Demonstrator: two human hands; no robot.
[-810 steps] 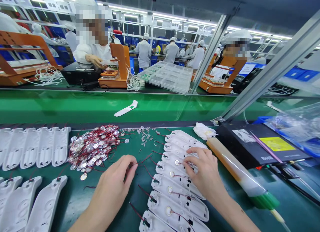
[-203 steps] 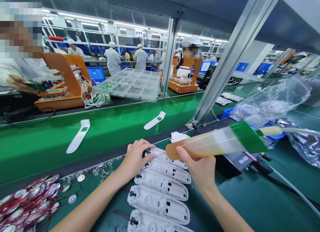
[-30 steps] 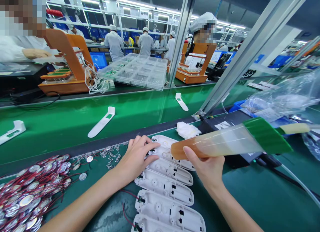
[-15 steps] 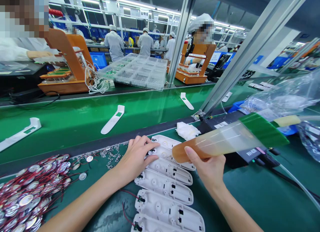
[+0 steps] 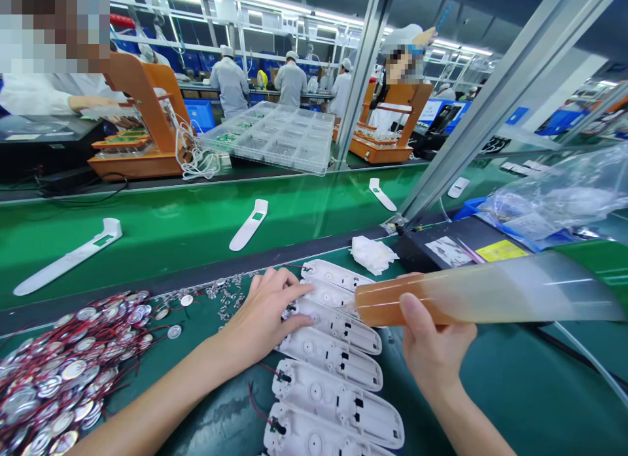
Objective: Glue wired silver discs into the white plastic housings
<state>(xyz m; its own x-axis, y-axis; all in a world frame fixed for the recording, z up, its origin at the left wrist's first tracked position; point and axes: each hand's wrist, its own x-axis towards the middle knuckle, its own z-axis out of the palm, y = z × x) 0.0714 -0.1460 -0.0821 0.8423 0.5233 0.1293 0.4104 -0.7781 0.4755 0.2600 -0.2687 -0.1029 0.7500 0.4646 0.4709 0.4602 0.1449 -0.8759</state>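
Clerk: Right side, state holdings.
Operator: My right hand (image 5: 436, 351), one. Grip closed round one amber-filled tube (image 5: 490, 289), lying near level, its narrow end over the second and third white shells (image 5: 338, 400) counted from the far end. Contact there: I cannot tell.

Clerk: Left side?
Operator: My left hand (image 5: 265, 315), one. Index finger and thumb parted at the shells' left ends. Whether this grip pinches a shell, I cannot tell.

Clerk: Handling note?
Operator: In my judgement: tip low, wrist steady, left fingertips clear of it, shell braced so the row does not slide. The tube is bulky; tilting its back end would swing the tip.

Clerk: Counts?
Operator: White shells, six plain to see, one row on the table (image 5: 220, 417). White covers (image 5: 249, 225), four, on the green belt (image 5: 314, 194). Crumpled tissue (image 5: 373, 254), one, just beyond the row's far end. Black box (image 5: 412, 246), one. Wired discs (image 5: 73, 371), one heap, too many to count.
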